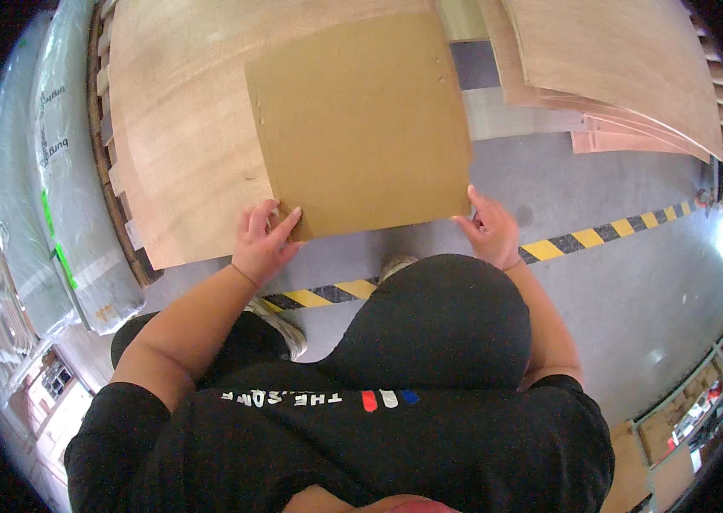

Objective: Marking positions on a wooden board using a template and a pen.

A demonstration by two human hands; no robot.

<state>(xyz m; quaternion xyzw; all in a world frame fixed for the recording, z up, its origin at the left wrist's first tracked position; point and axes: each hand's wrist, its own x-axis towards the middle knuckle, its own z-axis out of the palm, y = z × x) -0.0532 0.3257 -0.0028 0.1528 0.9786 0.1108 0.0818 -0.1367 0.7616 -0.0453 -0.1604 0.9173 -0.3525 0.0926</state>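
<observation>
A flat brown cardboard sheet (pixel 361 128) lies in front of me, partly over a plywood sheet (pixel 182 137). At its near left corner is my left hand (pixel 266 244), with the thumb and fingers closed on the edge. My right hand (pixel 491 229) pinches the near right corner between thumb and fingers. The cardboard's near edge reaches out past the plywood, above the grey floor.
Tall rolls in clear plastic wrap (pixel 79 197) stand along the left side. More plywood sheets (pixel 618 60) are stacked at the far right. Yellow and black tape (pixel 588 238) crosses the floor (pixel 635 282). A wire-framed rack (pixel 695 419) with boxes stands at the lower right.
</observation>
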